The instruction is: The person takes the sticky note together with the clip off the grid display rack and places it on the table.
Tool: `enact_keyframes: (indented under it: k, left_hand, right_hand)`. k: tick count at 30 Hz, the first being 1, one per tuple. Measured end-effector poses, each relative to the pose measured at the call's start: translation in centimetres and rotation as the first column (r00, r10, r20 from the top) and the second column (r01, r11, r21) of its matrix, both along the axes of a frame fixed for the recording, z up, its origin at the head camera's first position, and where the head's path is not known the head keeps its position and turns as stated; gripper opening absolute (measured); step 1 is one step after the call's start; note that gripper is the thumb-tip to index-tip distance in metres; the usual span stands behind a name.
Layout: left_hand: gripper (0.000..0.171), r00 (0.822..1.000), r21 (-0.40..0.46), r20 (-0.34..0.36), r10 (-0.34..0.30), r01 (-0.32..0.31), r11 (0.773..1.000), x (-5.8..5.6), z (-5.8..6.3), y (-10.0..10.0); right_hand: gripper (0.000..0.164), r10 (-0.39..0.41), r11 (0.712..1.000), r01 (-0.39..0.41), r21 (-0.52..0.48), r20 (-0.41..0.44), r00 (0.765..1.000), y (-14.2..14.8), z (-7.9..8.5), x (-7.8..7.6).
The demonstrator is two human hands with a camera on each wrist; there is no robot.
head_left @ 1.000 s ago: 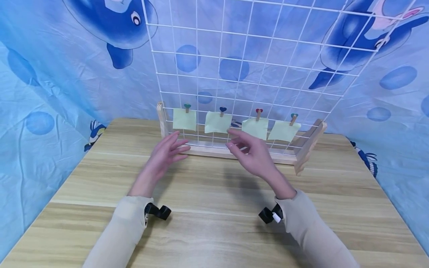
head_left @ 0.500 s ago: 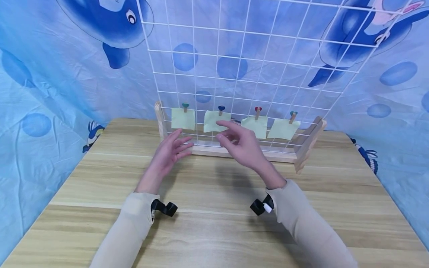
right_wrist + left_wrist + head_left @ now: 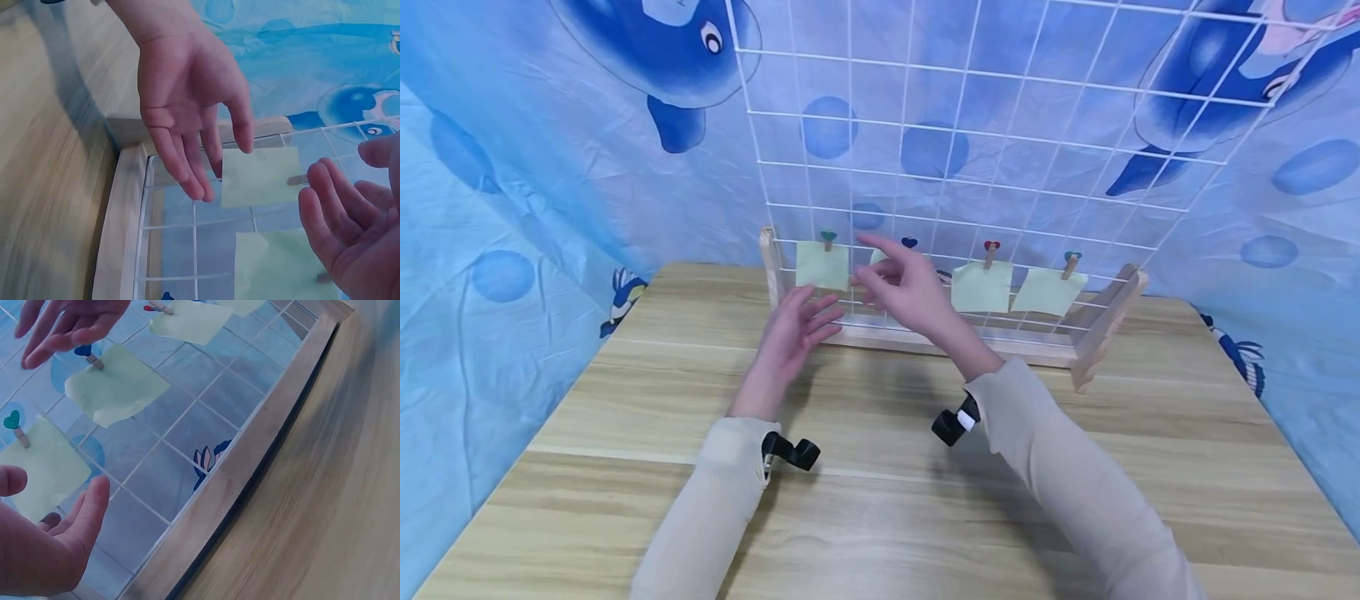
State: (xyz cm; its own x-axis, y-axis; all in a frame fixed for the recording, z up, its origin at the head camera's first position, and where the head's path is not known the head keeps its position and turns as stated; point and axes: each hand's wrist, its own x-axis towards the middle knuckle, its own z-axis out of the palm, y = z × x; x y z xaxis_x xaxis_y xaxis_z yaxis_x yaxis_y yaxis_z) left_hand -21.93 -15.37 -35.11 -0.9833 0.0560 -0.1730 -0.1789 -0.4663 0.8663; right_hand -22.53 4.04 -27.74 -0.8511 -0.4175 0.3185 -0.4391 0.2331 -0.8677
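Blue cloth (image 3: 580, 192) with big sea animals on it hangs behind a wooden table (image 3: 865, 533). On the table is a white wire grid (image 3: 966, 72) in a wooden stand (image 3: 880, 337), whose wide ends look made to hold it up. Four pale green notes hang in a row, low on the grid. Counting from the left, the first note (image 3: 822, 267) has a green heart clip (image 3: 828, 236), the second note (image 3: 115, 390) a dark blue one, the third note (image 3: 981, 289) a red one and the fourth note (image 3: 1048, 292) another green one. Each clip bites its paper at the top, likely so it hangs from the wire. The fourth note tilts a bit.

The person's left hand (image 3: 790, 333) is up by the bottom of the first note. Its fingers are loosely spread and hold nothing. Whether they touch the paper is hard to tell.

The right hand (image 3: 910, 287) is in front of the second note and hides most of it from above. Its pointing finger is out, with a gap to the thumb, and it holds nothing either. Each wrist wears a small black camera (image 3: 957, 423), put there to look at the hands.
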Motion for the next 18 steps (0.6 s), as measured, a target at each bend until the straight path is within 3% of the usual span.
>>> enact_keyframes:
  k: [9, 15, 18]
  left_hand:
    - [0.051, 0.998, 0.082, 0.027, 0.058, -0.060, 0.995, -0.3, -0.2, -0.2]
    - [0.054, 0.997, 0.091, 0.031, 0.065, -0.067, 0.994, -0.3, -0.2, -0.3]
    - [0.043, 0.997, 0.096, 0.032, 0.073, -0.076, 0.992, -0.3, -0.3, -0.4]
  right_hand:
    - [0.060, 0.047, 0.999, -0.047, -0.004, 0.130, 0.990, -3.3, 1.0, -2.0]
    - [0.071, 0.034, 0.999, -0.034, -0.003, 0.209, 0.977, -5.0, 1.1, -2.4]
    - [0.069, 0.018, 1.000, -0.012, -0.027, 0.239, 0.971, -5.6, 1.0, -2.6]
